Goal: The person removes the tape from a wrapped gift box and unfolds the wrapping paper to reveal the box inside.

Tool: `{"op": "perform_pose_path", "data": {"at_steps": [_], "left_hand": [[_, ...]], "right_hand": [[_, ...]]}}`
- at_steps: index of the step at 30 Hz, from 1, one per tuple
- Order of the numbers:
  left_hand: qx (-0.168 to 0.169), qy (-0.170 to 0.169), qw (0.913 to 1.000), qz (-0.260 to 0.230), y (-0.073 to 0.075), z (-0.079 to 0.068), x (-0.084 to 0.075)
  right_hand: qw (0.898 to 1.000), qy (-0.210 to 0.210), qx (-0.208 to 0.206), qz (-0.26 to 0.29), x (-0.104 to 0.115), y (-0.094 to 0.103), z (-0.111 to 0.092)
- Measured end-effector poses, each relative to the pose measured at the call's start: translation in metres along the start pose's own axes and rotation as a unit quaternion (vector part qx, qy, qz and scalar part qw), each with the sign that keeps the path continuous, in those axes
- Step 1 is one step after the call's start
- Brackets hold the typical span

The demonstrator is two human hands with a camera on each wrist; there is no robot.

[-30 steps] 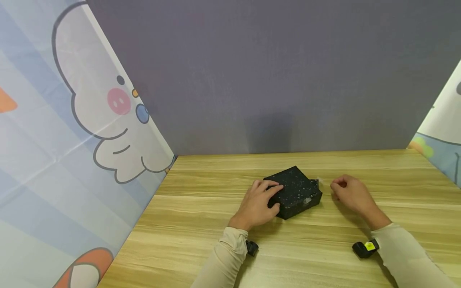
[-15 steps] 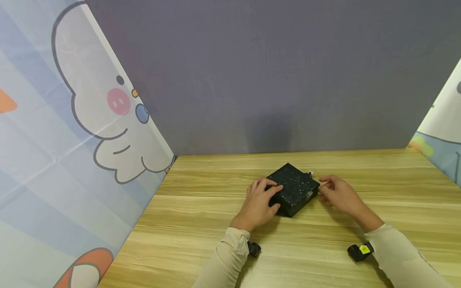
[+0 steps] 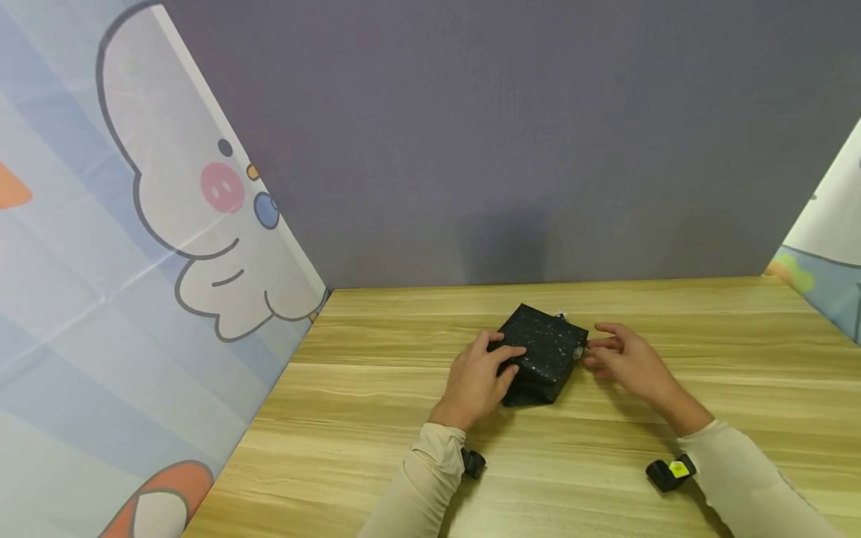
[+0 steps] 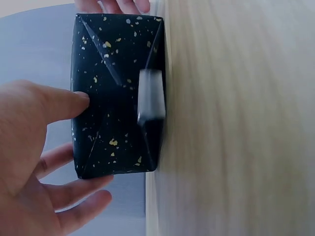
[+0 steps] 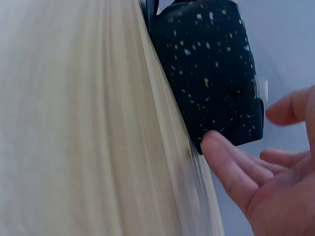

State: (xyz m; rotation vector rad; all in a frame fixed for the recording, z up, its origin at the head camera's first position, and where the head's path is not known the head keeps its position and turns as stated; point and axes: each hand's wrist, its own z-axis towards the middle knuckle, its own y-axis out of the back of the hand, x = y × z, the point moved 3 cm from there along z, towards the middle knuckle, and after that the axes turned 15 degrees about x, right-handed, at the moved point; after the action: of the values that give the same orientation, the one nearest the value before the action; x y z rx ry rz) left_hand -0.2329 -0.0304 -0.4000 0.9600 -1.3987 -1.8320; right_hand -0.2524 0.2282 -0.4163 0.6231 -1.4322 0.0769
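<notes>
A box wrapped in black paper with light speckles [image 3: 541, 340] sits on the wooden table. My left hand [image 3: 474, 377] holds its left part, with fingers over the top and left side and the thumb at the near edge. In the left wrist view, the folded end of the wrapped box [image 4: 115, 98] carries a blurred strip of tape [image 4: 151, 96]. At the right side is my right hand [image 3: 625, 364], its fingers loosely bent. In the right wrist view, one right fingertip [image 5: 214, 140] is at a lower corner of the box, while another finger stands apart.
The wooden table [image 3: 377, 359] runs back to a plain grey panel [image 3: 511, 149]. A cartoon-printed curtain [image 3: 101, 299] borders the left side, and another printed sheet [image 3: 834, 224] shows at the right. Each wrist bears a small black camera [image 3: 474, 463].
The wrapped box has turned counterclockwise as seen from above, its taped flap swinging toward the back. My right hand has moved left to the box's side. The left hand has barely moved.
</notes>
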Motion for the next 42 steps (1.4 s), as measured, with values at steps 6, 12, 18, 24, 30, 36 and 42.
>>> {"op": "perform_pose_path", "data": {"at_steps": [6,12,18,24,30,36,42], "left_hand": [[-0.029,0.015,0.9993,0.020,0.001,0.001,-0.001],[-0.047,0.025,0.9986,0.004,0.001,0.001,0.000],[-0.027,0.026,0.9988,-0.030,0.000,0.002,-0.001],[-0.002,0.024,0.9986,-0.046,-0.001,0.003,-0.001],[0.007,0.005,0.9988,-0.048,-0.002,0.003,0.000],[0.037,-0.011,0.9971,-0.065,-0.002,0.003,-0.001],[0.064,-0.026,0.9951,-0.070,-0.004,0.003,-0.003]], "right_hand": [[0.997,0.028,0.030,0.058,0.003,-0.007,0.002],[0.999,0.046,0.028,0.002,0.004,-0.016,0.004],[0.997,0.058,0.038,-0.026,0.008,-0.022,0.004],[0.997,0.044,0.034,-0.062,0.009,-0.025,0.004],[0.996,0.037,0.031,-0.073,0.010,-0.027,0.003],[0.995,0.024,0.016,-0.096,0.008,-0.029,0.004],[0.993,0.014,0.012,-0.113,0.008,-0.028,0.005]]}}
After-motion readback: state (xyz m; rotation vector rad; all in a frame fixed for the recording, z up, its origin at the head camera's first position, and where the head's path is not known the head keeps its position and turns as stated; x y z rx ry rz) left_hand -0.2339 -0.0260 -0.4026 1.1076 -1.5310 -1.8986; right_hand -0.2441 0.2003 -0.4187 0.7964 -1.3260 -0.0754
